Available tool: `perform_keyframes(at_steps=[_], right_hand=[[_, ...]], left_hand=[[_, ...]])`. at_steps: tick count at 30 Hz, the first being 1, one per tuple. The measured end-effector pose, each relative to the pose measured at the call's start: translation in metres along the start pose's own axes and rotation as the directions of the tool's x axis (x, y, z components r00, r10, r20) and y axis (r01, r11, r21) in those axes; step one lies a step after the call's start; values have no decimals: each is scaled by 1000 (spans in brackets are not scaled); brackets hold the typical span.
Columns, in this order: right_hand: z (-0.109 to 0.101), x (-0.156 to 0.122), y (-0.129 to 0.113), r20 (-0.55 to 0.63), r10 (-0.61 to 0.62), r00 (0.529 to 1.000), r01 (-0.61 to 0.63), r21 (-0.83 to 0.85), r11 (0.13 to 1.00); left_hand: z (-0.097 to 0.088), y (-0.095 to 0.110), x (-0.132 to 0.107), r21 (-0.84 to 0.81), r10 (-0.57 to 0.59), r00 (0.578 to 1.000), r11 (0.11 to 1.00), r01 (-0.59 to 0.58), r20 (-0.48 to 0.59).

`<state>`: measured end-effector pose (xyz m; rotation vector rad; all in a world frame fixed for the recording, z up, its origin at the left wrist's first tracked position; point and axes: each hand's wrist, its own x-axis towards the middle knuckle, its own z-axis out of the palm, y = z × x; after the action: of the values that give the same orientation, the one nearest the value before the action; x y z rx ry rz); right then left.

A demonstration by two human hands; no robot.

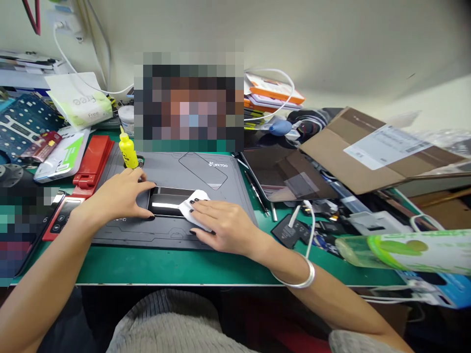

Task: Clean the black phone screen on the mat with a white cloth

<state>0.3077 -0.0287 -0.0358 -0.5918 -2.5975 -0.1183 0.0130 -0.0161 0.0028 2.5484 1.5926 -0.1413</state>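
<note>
A phone with a dark, glossy face (pixel 167 198) lies flat on the grey work mat (pixel 162 166). My left hand (pixel 117 193) grips its left end, with thumb and fingers on opposite long edges. A folded white wipe (pixel 184 210) is under the fingers of my right hand (pixel 224 223), pressed on the phone's right part, which it hides. Just behind my left hand stands a yellow squeeze bottle (pixel 128 151) with a pointed nozzle.
Left of the mat lie a red tool (pixel 91 162) and a dark tablet-like device (pixel 35 240). A large dark screen (pixel 287 171), a pen-like tool (pixel 257 193) and small parts lie right. Beyond them are a cardboard box (pixel 346 147) and a green-labelled bottle (pixel 412 250).
</note>
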Motion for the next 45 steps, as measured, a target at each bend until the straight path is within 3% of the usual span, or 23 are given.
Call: perform_keyframes(at_steps=[3,8,14,20,27,34,45], right_hand=[[-1,1,2,-8,-21,1000,21,24,999],[-4,1,10,2,42,999,-42,-32,999],[-1,1,1,-17,-61,998,62,59,996],[1,-1,17,-53,10,999,-11,-18,1000],[1,-2,10,-32,-80,996,83,80,993],[-3,-1,18,-8,-1,1000,1,-14,1000],[-6,4,9,5,-1,1000,1,31,1000]], left_hand=[[0,0,0,2,-3,1000,1000,3,2],[-1,-1,0,1,-5,1000,1000,5,1],[-1,-1,1,-7,-4,1000,1000,4,0],[1,-3,0,-33,-8,1000,999,8,-11],[1,-3,1,-71,-16,1000,997,15,-12],[1,-6,2,-61,-21,1000,998,20,-9],[-3,-9,-4,-74,29,999,997,-31,-22]])
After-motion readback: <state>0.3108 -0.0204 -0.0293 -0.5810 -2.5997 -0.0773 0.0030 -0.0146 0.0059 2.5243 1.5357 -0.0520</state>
